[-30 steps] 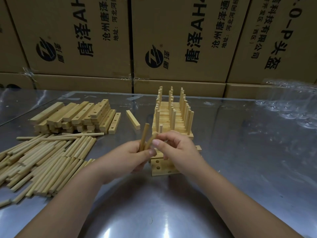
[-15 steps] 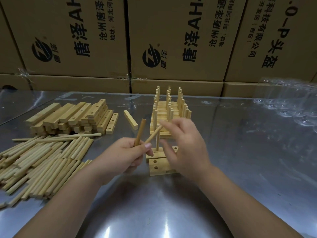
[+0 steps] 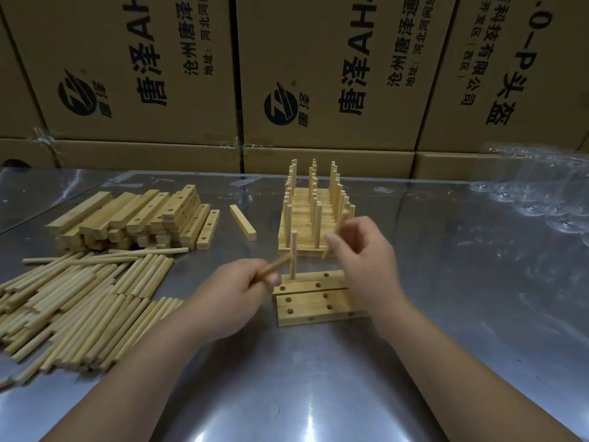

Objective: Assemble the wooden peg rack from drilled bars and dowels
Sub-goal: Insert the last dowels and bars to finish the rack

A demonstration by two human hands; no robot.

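Since half a second ago the right hand (image 3: 366,260) has pulled away from the left hand (image 3: 234,296), taking one thin round wooden dowel (image 3: 326,252) with it, and the two hands are now apart. The right thumb and forefinger pinch this dowel, which is slanted and blurred; the other right fingers are curled loosely behind it. The left fingers are curled around the lower end of a second light wooden dowel (image 3: 276,266), with the thumb on top. It now leans lower than before, and its free end points toward the right hand.

Between the two hands, just below the fingertips, lies the small stack of pale wooden bars with drilled holes (image 3: 314,301) on the shiny metal table (image 3: 318,378). One upright wooden peg (image 3: 293,253) stands in a hole at the left end of the back bar, just beside the tip of the left hand's dowel. Beyond the right fingers is the row of finished peg racks (image 3: 306,218). Well apart to the left of the left fingers lie the loose pile of dowels (image 3: 79,298) and, behind it, the heap of spare drilled bars (image 3: 137,218).
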